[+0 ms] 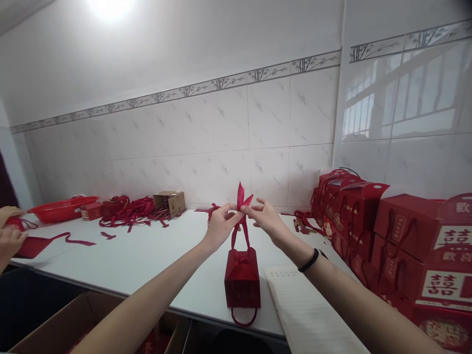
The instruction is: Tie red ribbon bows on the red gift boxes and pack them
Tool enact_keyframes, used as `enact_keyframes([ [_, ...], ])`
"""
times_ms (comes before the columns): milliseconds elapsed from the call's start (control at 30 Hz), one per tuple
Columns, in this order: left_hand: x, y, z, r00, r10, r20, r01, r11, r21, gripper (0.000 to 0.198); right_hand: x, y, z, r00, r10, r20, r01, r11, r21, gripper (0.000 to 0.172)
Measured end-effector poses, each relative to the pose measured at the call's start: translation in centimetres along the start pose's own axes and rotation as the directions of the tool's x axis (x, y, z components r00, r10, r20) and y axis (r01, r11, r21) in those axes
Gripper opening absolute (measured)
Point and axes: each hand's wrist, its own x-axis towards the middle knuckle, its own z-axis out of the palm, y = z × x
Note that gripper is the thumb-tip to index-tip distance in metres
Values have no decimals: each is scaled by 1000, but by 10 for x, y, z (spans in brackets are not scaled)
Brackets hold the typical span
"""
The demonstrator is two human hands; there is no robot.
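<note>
A small red gift box (242,284) stands upright on the white table (147,255) near its front edge. A red ribbon (241,216) rises from the box's top to a knot with two pointed ends sticking up. My left hand (220,227) pinches the ribbon at the knot from the left. From the right, my right hand (264,216) pinches the same knot, with a black band on its wrist. Both hands are closed on the ribbon above the box.
Stacked red gift boxes (405,236) fill the right side. A lined notebook (306,314) lies by the box. Loose red ribbons (129,211), a small cardboard box (170,200) and a red basin (61,209) sit at the back left. Another person's hands (9,236) work at the far left. A carton (55,329) sits below.
</note>
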Motion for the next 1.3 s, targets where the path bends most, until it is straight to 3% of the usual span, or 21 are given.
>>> enact_keyframes([
  [67, 0, 0, 0, 1000, 7, 8, -7, 1000, -17, 26, -2, -2, -1, 989, 43, 144, -51, 997, 57, 56],
  [133, 0, 0, 1, 1000, 19, 16, -18, 999, -47, 25, -4, -4, -1, 971, -4, 238, -31, 989, 142, 39],
  [267, 2, 0, 2, 1000, -10, 8, 11, 987, -158, 26, -3, -7, 1, 973, -134, 187, 88, 967, 238, 35],
  [400, 2, 0, 2, 994, -111, -19, 99, 942, -321, 29, -3, -4, 2, 960, -267, 87, 255, 959, 126, 31],
  [533, 1, 0, 1, 985, -173, 20, 166, 897, -410, 31, -8, 7, -2, 856, -508, 97, 514, 857, -49, 27],
  [633, 1, 1, 0, 986, -163, 33, 161, 894, -418, 31, -17, 18, -6, 719, -662, 213, 694, 700, -168, 20],
  [700, 1, 2, -1, 989, -145, 36, 147, 903, -403, 30, -23, 23, -9, 672, -677, 300, 737, 648, -190, 18],
  [733, 1, 2, -1, 990, -138, 41, 142, 909, -393, 30, -26, 25, -10, 682, -658, 319, 726, 661, -189, 19],
  [800, 1, 2, -1, 990, -127, 53, 138, 915, -379, 28, -28, 27, -12, 750, -593, 293, 652, 739, -171, 26],
  [867, 1, 1, -1, 991, -119, 59, 133, 919, -372, 27, -26, 27, -12, 832, -500, 240, 532, 842, -87, 27],
  [933, 2, 1, 0, 992, -113, 61, 128, 923, -363, 26, -22, 28, -11, 885, -385, 262, 395, 919, 16, 26],
  [1000, 2, 1, 0, 992, -107, 67, 123, 931, -344, 27, -18, 30, -9, 898, -283, 338, 286, 957, 43, 37],
  [1067, 2, 1, -1, 993, -91, 78, 111, 942, -316, 27, -15, 32, -6, 903, -234, 361, 257, 966, -18, 37],
  [1167, 1, -1, -3, 993, -59, 104, 86, 956, -279, 25, -13, 33, -2, 928, -245, 281, 300, 938, -172, 20],
  [1300, 0, -5, -5, 994, -16, 112, 41, 974, -224, 23, -14, 30, 2, 953, -216, 213, 288, 867, -406, 12],
])
